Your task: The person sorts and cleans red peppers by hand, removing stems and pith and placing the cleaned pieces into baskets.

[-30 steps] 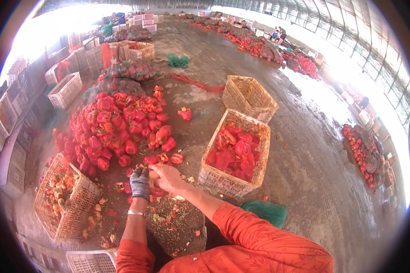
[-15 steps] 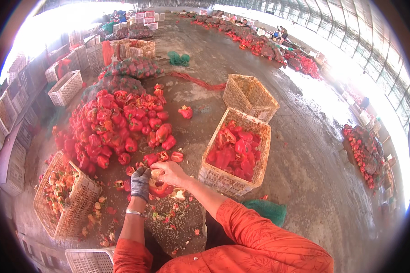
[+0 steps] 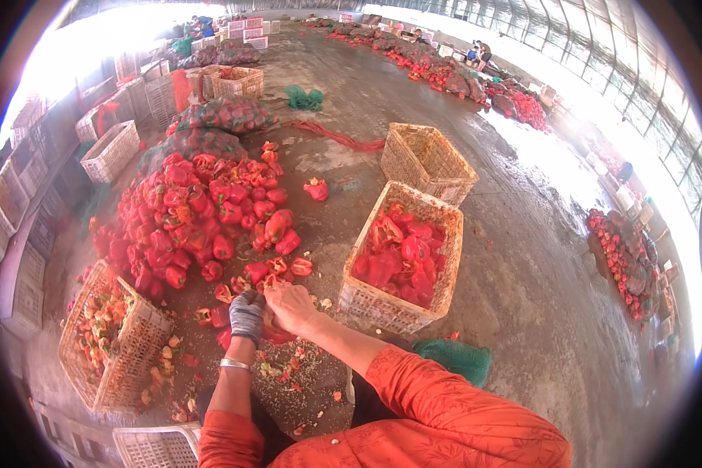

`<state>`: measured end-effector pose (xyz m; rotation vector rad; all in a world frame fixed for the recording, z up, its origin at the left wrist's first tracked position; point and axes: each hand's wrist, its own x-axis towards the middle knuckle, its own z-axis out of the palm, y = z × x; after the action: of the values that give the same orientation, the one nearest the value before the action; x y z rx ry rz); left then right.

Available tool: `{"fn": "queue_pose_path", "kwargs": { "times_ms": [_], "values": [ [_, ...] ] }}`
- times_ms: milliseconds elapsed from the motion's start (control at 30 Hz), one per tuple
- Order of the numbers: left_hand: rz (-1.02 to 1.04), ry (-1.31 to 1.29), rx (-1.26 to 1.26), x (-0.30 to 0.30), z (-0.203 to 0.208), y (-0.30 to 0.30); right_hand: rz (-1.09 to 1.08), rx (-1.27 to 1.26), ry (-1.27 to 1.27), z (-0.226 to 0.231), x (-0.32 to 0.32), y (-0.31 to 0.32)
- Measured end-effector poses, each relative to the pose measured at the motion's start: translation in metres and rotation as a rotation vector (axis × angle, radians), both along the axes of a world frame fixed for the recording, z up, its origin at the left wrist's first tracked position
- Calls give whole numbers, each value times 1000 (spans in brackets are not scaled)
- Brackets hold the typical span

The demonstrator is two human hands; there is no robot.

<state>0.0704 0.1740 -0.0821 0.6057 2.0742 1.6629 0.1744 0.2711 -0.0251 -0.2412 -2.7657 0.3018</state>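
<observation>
A red bell pepper (image 3: pixel 276 334) is held low between my two hands, and most of it is hidden by them. My left hand (image 3: pixel 246 313), in a grey striped glove, is closed on the pepper's left side. My bare right hand (image 3: pixel 291 308) curls over its top, fingers bent inward; whether a tool is in them cannot be made out. Just beyond my hands lies a large heap of red bell peppers (image 3: pixel 203 210), with a few cut-open ones at its near edge. Seeds and scraps (image 3: pixel 288 370) litter the floor below my hands.
To the right stands a wicker basket (image 3: pixel 454 257) of red pepper pieces, with another basket (image 3: pixel 468 175) behind it. A basket (image 3: pixel 144 355) of pale cores is at left, a white crate (image 3: pixel 160 451) nearer me. Green netting (image 3: pixel 464 363) lies by my right side. Filled net sacks (image 3: pixel 226 115) lie behind the heap.
My right hand has drawn left and closer to my left hand, now covering the pepper's pale opening that showed before. The baskets and heap stay in place.
</observation>
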Motion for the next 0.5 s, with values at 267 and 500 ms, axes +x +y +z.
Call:
{"fn": "queue_pose_path", "kwargs": {
  "times_ms": [267, 500],
  "values": [
    [-67, -122, 99, -21, -9, -1, -2, 45, 12, 4, -1, -6],
    [-93, -242, 97, -27, 1, -14, -36, -84, 15, 3, -6, -8]
  ]
}}
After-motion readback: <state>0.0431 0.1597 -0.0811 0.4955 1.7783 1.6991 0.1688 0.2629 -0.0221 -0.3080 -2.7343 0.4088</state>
